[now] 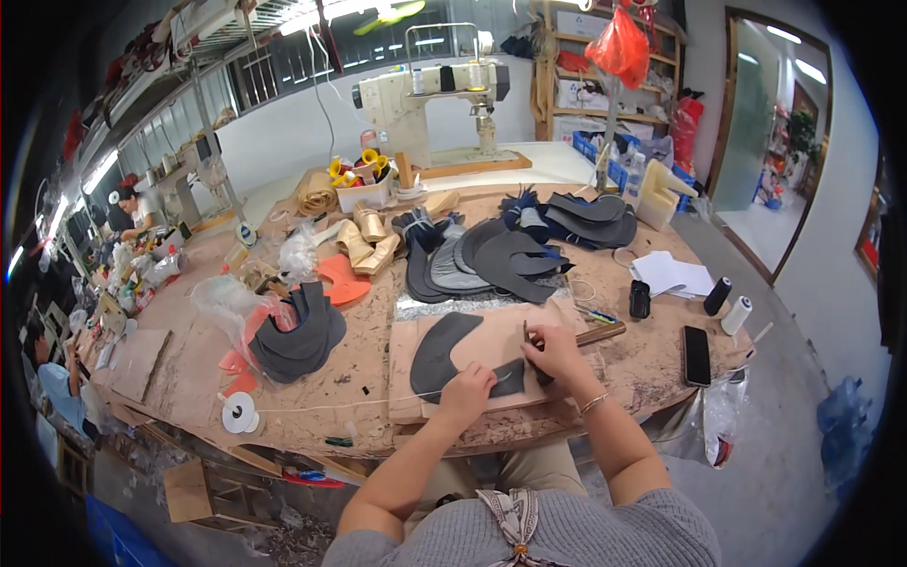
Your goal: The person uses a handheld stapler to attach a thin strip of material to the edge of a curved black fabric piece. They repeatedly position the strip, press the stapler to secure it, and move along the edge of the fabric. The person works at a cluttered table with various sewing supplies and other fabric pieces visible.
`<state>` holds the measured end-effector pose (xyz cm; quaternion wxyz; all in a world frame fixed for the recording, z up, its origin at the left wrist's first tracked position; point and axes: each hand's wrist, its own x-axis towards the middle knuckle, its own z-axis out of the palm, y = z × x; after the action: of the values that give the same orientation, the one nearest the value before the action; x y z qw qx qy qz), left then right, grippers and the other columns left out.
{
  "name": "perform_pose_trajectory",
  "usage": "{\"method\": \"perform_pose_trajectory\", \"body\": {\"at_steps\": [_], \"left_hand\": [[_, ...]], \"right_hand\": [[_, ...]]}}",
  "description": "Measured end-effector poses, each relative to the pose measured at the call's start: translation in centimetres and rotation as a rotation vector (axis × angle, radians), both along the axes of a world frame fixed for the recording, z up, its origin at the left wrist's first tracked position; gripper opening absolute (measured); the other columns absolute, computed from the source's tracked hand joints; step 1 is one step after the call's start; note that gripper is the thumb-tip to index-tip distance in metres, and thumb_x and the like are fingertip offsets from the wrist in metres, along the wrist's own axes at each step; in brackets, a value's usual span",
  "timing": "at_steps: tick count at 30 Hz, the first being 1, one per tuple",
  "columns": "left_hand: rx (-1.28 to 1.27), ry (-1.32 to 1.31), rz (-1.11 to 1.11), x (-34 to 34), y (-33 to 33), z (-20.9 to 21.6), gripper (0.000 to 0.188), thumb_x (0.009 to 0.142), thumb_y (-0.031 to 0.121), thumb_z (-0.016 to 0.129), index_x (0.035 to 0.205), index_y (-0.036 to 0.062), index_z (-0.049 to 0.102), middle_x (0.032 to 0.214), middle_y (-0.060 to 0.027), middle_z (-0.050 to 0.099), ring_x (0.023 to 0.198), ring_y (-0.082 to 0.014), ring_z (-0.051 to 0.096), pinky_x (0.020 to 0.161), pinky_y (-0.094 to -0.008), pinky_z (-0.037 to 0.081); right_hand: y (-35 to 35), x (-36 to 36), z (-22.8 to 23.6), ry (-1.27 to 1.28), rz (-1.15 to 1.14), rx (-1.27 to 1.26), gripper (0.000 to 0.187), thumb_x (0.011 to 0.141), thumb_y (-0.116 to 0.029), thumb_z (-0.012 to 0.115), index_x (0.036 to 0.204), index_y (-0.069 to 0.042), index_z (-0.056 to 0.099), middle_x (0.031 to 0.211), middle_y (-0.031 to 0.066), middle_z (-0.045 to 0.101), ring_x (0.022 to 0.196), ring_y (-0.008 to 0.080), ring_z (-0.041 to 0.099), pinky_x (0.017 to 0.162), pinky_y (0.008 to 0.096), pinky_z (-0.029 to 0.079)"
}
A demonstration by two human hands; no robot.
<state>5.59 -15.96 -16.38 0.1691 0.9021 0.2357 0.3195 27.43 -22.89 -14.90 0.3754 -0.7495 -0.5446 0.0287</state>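
A dark grey U-shaped cut piece point(436, 354) lies flat on a pale board point(402, 331) in front of me. My left hand point(468, 395) rests over its near edge, fingertips pinched on a thin white strand. That strand runs left across the table to a white spool point(240, 413). My right hand point(556, 354) is closed at the piece's right end, with a slim upright brownish thing point(526, 331) showing at its fingers; its kind I cannot make out. Beside that hand a wooden handle point(601, 334) sticks out to the right; its other end is hidden.
Stacks of dark grey cut pieces point(510, 260) lie beyond the board, and another stack point(300, 335) lies left. At right are a black phone point(696, 356), thread cones point(735, 315) and white papers point(671, 272). A sewing machine point(406, 109) stands behind. Another person point(61, 383) sits far left.
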Motion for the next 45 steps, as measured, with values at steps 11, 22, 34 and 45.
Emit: {"method": "perform_pose_trajectory", "body": {"at_steps": [11,22,34,45], "left_hand": [[-0.172,-0.061,-0.067,-0.1,-1.3,5.3,0.008,0.081,0.013,0.075,0.084,0.0067,0.072,0.081,-0.0071,0.067,0.069,-0.0234,0.067,0.062,-0.0337,0.053],[-0.263,0.145,0.031,1.6,-1.2,2.5,0.012,0.082,0.024,0.07,0.089,0.0148,0.073,0.083,-0.0105,0.072,0.077,-0.0281,0.071,0.069,-0.0404,0.056],[-0.26,0.2,0.074,1.6,-0.6,2.1,0.014,0.082,0.026,0.07,0.09,0.0149,0.074,0.08,-0.0115,0.072,0.074,-0.029,0.071,0.068,-0.039,0.056],[-0.153,0.015,-0.122,-0.7,0.4,1.5,0.009,0.084,0.012,0.068,0.091,0.0114,0.074,0.08,-0.0072,0.067,0.073,-0.0273,0.067,0.065,-0.037,0.054]], "right_hand": [[-1.4,-2.1,-0.2,-0.116,-0.033,0.274,0.065,0.072,-0.021,0.078,0.13,-0.006,0.056,0.083,0.0057,0.061,0.078,0.0233,0.059,0.079,0.0392,0.04],[-5.7,-4.4,1.2,-0.114,-0.099,0.451,0.066,0.079,-0.026,0.078,0.133,0.005,0.053,0.068,0.0015,0.058,0.07,0.0227,0.057,0.079,0.0366,0.041],[-1.6,-4.3,4.4,-0.12,-0.024,0.542,0.015,0.081,-0.016,0.073,0.092,-0.011,0.065,0.058,0.0001,0.054,0.058,0.0236,0.055,0.076,0.0368,0.04],[0.7,-5.5,2.5,-0.348,0.028,0.429,0.014,0.078,-0.015,0.072,0.087,-0.01,0.061,0.067,0.0022,0.061,0.066,0.0223,0.061,0.079,0.0388,0.042]]}}
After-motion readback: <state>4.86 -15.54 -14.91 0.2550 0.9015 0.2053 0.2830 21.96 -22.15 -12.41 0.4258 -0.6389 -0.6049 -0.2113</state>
